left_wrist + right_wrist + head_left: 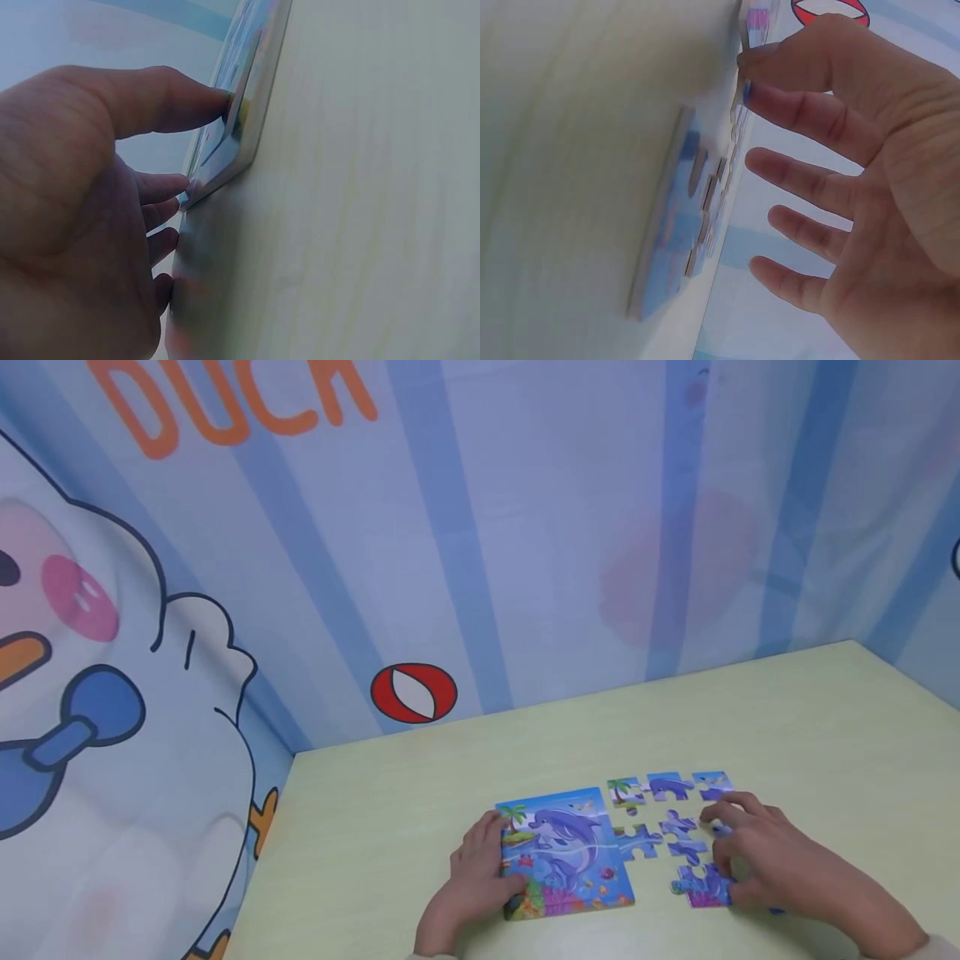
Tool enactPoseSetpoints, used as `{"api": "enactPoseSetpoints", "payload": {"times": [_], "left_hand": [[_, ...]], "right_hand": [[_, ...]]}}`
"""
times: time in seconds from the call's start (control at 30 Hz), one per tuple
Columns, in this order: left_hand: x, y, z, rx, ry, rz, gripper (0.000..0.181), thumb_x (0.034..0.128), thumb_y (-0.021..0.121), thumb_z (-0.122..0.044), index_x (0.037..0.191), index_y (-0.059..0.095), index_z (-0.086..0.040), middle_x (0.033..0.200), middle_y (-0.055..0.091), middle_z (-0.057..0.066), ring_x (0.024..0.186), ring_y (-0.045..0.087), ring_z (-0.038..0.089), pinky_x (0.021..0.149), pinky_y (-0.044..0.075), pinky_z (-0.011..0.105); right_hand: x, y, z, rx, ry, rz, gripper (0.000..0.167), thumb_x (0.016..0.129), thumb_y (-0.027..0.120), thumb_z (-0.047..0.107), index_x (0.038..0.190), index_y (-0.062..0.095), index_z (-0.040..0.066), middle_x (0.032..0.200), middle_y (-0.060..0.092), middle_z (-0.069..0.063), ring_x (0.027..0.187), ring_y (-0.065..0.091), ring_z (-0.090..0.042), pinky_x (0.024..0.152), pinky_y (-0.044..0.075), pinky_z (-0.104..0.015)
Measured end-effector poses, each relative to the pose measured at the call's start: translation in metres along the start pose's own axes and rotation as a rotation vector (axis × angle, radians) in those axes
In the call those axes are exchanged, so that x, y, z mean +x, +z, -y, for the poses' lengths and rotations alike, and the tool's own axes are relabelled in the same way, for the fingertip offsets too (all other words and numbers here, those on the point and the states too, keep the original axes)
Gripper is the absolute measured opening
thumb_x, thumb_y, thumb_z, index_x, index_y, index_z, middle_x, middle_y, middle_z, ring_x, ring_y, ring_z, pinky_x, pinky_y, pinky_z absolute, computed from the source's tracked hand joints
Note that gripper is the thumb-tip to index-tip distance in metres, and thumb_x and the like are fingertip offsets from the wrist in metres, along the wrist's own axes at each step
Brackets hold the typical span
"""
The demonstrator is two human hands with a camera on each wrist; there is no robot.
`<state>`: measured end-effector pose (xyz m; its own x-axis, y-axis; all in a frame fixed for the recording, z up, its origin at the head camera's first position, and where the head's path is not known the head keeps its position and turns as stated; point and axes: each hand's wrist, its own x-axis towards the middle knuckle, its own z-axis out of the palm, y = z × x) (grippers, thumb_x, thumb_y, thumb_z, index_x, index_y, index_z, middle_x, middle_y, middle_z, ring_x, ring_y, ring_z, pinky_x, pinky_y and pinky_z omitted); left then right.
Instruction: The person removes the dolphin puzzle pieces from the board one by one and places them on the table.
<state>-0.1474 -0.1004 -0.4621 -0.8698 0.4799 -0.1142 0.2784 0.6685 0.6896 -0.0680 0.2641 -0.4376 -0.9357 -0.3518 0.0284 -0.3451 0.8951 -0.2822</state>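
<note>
On the table lies a dolphin picture board [562, 852] with a palm tree and corals. My left hand [480, 868] rests at its left edge, the thumb touching a slightly raised puzzle piece [241, 94] at the near left corner. To the right are several loose dolphin puzzle pieces [667, 787], some joined. My right hand [780, 860] pinches a purple-blue puzzle piece [708, 889] at the near side between thumb and index finger. The other right fingers [802, 180] are spread. A blue board [656, 255] with pieces on it lies below the right hand, mostly hidden in the head view.
The pale yellow table [390, 827] meets a fabric backdrop [540, 527] with blue stripes, a printed red ball and a large white duck [112, 777] at the left.
</note>
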Motion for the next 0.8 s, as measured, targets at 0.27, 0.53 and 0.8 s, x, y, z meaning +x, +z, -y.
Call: {"api": "enactPoseSetpoints", "payload": {"times": [0.27, 0.53, 0.8], "left_hand": [[-0.005, -0.007, -0.009, 0.009, -0.007, 0.027, 0.076, 0.0863, 0.067, -0.022, 0.151, 0.034, 0.002, 0.16, 0.023, 0.021, 0.148, 0.018, 0.042, 0.111, 0.016, 0.07], [-0.002, -0.003, -0.001, 0.001, 0.0, 0.006, 0.075, 0.0854, 0.065, -0.022, 0.15, 0.035, 0.003, 0.16, 0.023, 0.022, 0.148, 0.018, 0.042, 0.11, 0.017, 0.07], [0.001, 0.0, 0.003, 0.002, 0.008, 0.005, 0.076, 0.0854, 0.064, -0.023, 0.151, 0.034, 0.002, 0.16, 0.022, 0.021, 0.148, 0.017, 0.041, 0.111, 0.016, 0.07]], "right_hand": [[0.0, -0.003, -0.002, -0.01, 0.01, 0.018, 0.023, 0.068, 0.089, 0.025, 0.072, 0.068, 0.035, 0.119, 0.063, -0.009, 0.123, 0.046, -0.048, 0.09, 0.042, -0.07], [0.009, -0.023, 0.001, 0.006, 0.052, 0.056, 0.017, 0.074, 0.084, 0.019, 0.088, 0.075, 0.02, 0.112, 0.065, -0.008, 0.106, 0.056, -0.038, 0.078, 0.049, -0.056], [0.016, -0.034, 0.002, 0.038, 0.172, 0.186, 0.031, 0.086, 0.079, 0.029, 0.107, 0.073, 0.007, 0.111, 0.065, -0.012, 0.097, 0.059, -0.035, 0.077, 0.05, -0.059]]}}
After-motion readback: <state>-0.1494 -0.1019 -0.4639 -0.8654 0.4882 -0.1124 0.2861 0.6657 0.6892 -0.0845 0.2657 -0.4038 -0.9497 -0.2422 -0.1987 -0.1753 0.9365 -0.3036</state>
